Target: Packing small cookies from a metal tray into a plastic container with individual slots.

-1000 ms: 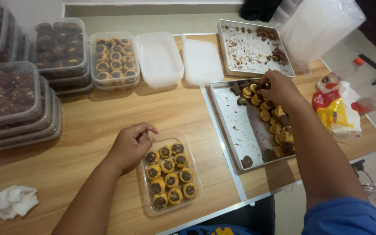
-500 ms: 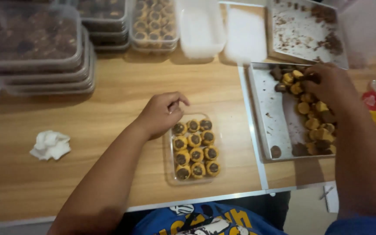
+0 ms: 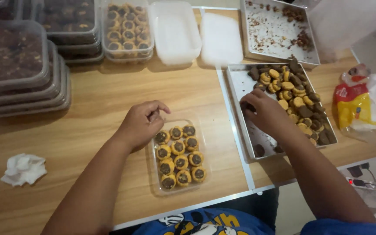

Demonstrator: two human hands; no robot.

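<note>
Wooden table point(image 3: 109, 100): left hand point(image 3: 142, 124) loosely curled, holding nothing, at clear plastic box point(image 3: 202, 130) edge; right hand point(image 3: 264, 111) pinching small round cookies point(image 3: 290, 93) in metal tray point(image 3: 240, 87).

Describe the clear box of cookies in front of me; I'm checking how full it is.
The clear plastic box is a shallow rectangular container with no lid on, lying flat on the wooden table near its front edge. It holds round yellow cookies with dark centres, packed in close rows that fill most of it, leaving its far left corner bare. The left hand rests at that corner, fingers curled.
</note>
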